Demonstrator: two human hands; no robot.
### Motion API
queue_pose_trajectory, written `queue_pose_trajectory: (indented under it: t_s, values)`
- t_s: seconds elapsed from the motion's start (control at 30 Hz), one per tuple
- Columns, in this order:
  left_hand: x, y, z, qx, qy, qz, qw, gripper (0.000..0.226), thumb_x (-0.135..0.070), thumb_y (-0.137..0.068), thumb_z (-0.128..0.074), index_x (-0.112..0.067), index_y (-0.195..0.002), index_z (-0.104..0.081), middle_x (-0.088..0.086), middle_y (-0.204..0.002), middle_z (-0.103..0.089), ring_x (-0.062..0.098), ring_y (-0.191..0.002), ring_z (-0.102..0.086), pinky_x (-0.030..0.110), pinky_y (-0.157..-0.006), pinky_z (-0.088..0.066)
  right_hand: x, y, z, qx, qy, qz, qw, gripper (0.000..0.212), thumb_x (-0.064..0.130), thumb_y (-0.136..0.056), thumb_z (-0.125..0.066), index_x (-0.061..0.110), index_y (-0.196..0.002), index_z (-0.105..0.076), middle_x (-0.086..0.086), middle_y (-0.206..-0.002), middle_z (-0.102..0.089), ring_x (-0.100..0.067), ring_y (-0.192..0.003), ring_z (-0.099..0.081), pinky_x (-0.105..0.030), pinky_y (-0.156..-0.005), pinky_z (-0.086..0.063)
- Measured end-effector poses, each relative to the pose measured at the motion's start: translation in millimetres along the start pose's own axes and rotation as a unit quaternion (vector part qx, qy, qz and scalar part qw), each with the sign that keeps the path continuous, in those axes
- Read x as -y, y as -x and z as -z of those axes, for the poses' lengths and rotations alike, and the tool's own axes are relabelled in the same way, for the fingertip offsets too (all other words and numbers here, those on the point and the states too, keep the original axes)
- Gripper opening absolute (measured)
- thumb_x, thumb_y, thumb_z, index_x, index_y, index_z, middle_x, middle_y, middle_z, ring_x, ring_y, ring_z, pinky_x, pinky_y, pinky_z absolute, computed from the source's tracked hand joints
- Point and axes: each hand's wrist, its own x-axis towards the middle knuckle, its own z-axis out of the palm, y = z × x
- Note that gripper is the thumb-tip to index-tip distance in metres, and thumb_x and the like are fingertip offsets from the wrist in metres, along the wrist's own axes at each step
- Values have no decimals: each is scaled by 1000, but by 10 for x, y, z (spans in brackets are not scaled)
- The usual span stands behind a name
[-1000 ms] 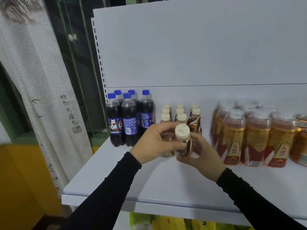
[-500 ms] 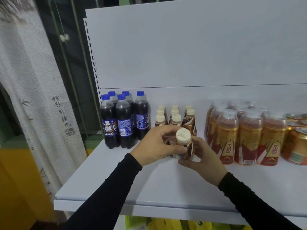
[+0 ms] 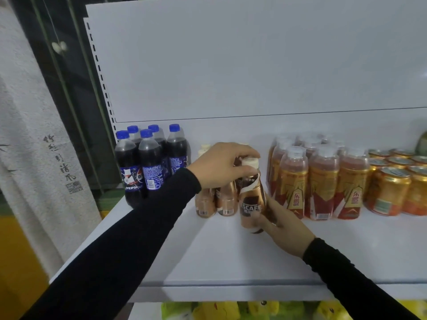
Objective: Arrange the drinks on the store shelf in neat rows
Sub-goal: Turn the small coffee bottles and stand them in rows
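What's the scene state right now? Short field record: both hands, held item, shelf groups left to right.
left hand: fingers curled over the cap of the coffee bottle
right hand: grips the lower body of the same bottle
coffee bottle: brown, cream cap, slightly tilted, at the front right of the coffee group
cola bottles: five, blue caps, far left
coffee group: small brown bottles, partly hidden by the left hand
gold-label bottles: right of the coffee
orange cans: far right
shelf: white, front area bare

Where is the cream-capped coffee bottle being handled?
Head view, centre: cream-capped brown coffee bottle held in both hands at the shelf front, beside matching coffee bottles, left of orange-labelled drink bottles.
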Motion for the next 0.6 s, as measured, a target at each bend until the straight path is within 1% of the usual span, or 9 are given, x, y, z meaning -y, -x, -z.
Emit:
queue_pose_trajectory:
  t_s: [0.03, 0.07, 0.13, 0.17, 0.23, 0.33, 0.4, 0.47, 0.6]
  values:
    - [10, -72, -20, 2, -13, -2, 1000, 37, -30, -93, -69, -22, -128, -66, -10, -117, -66, 4, -100, -59, 4, -81, -38, -12, 13, 20, 1, 20, -9, 1000, 41, 65, -85, -41, 53, -124, -37, 30, -114, -57, 16, -105, -54, -8, -83, -45]
    - [33, -143, -40, 4, -27, -1, 1000, 37, -31, -93, -69, -22, -128, -66, -8, -121, -67, 5, -102, -59, 8, -83, -40, -44, 30, 30, 7, 47, -19, 999, 48, 69, -84, -37, 50, -129, -36, 25, -119, -57, 11, -110, -54, -10, -87, -45]
    - [91, -272, -81, 7, -54, 5, 999, 36, -33, -93, -68, -21, -128, -65, -5, -125, -68, 8, -106, -59, 16, -88, -40, -135, 66, 27, 21, 131, -42, 990, 67, 71, -88, -33, 34, -144, -34, 9, -138, -52, -5, -125, -50, -20, -100, -41]
    - [121, -329, -98, 9, -67, 9, 998, 36, -33, -94, -67, -21, -128, -65, -3, -125, -68, 11, -109, -60, 19, -91, -41, -159, 88, 22, 29, 175, -63, 982, 74, 68, -91, -34, 26, -150, -28, 3, -148, -45, -11, -133, -44, -24, -106, -37]
    - [166, -421, -129, 11, -89, 20, 996, 36, -34, -94, -66, -19, -128, -65, -1, -124, -68, 16, -112, -60, 28, -96, -45, -167, 136, 9, 54, 225, -97, 968, 79, 65, -94, -36, 20, -156, -16, 0, -159, -29, -14, -142, -34, -25, -112, -27]
    - [230, -524, -179, 9, -102, 42, 994, 37, -33, -94, -66, -18, -128, -65, 1, -126, -67, 20, -114, -59, 36, -100, -46, -145, 186, -14, 91, 247, -88, 961, 81, 65, -95, -36, 20, -157, -13, 1, -161, -22, -13, -144, -28, -23, -113, -23]
    - [281, -573, -231, 18, -115, 57, 991, 39, -34, -94, -65, -18, -129, -64, 2, -127, -66, 21, -115, -59, 37, -100, -47, -153, 192, -36, 107, 252, -73, 959, 82, 67, -94, -37, 19, -157, -14, 1, -162, -20, -13, -145, -25, -21, -114, -19]
    - [331, -601, -289, 29, -129, 69, 989, 39, -35, -94, -64, -19, -130, -63, 3, -125, -66, 22, -113, -59, 37, -97, -47, -165, 186, -62, 126, 261, -65, 955, 84, 68, -93, -37, 19, -157, -13, 1, -164, -15, -12, -147, -19, -22, -117, -15]
    - [398, -619, -366, 26, -137, 86, 987, 40, -35, -96, -62, -18, -133, -61, 5, -123, -66, 23, -110, -59, 27, -86, -41, -160, 162, -90, 158, 296, -58, 940, 82, 68, -93, -34, 23, -158, -12, 0, -165, -5, -15, -151, -7, -28, -120, -6]
